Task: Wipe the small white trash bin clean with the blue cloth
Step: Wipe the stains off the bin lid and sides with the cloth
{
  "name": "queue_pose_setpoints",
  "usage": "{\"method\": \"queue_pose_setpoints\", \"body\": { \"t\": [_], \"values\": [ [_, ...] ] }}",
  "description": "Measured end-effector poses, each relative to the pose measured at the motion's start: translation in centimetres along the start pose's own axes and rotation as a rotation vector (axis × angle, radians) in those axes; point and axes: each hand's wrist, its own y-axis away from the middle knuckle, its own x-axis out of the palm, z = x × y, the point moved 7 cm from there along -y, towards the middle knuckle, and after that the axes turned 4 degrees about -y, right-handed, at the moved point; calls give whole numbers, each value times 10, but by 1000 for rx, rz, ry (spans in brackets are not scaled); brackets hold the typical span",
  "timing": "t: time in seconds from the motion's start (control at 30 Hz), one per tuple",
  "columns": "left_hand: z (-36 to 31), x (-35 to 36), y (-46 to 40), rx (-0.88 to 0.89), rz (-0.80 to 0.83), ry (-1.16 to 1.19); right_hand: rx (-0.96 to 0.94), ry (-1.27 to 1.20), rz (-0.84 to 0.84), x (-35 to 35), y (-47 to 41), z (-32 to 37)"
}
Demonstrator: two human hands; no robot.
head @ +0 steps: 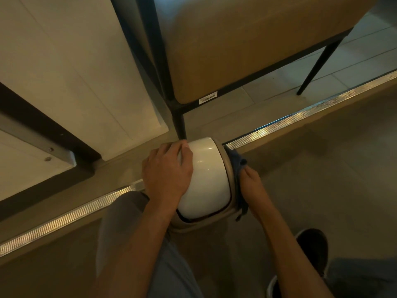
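The small white trash bin (207, 179) stands on the floor in front of me, its glossy domed lid facing up. My left hand (166, 168) lies over the lid's left side, fingers curved round its edge. My right hand (251, 186) holds the blue cloth (236, 166) against the bin's right side. The cloth is bunched between the hand and the bin wall and hangs down past the rim. The bin's lower body is mostly hidden beneath the lid and my arms.
A tan upholstered bench (247, 44) on black metal legs (180, 125) stands just beyond the bin. A metal floor strip (300, 117) runs diagonally behind it. White cabinet panels (75, 72) fill the left. My knee (129, 211) and shoe (313, 250) are close below.
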Motion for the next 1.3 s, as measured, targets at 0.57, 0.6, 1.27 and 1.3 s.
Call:
{"method": "queue_pose_setpoints", "body": {
  "t": [0.57, 0.6, 1.27, 1.3],
  "values": [
    [5, -4, -1, 1, -34, -39, 20, 34, 29, 21, -39, 25],
    [4, -4, -1, 2, -36, -39, 18, 18, -16, 18, -30, 15],
    [-3, -4, 0, 75, -3, -111, -469, 475, -154, 44, -18, 74],
    [-3, -4, 1, 81, -4, -122, -479, 413, -176, 41, -8, 65]
  ]
}}
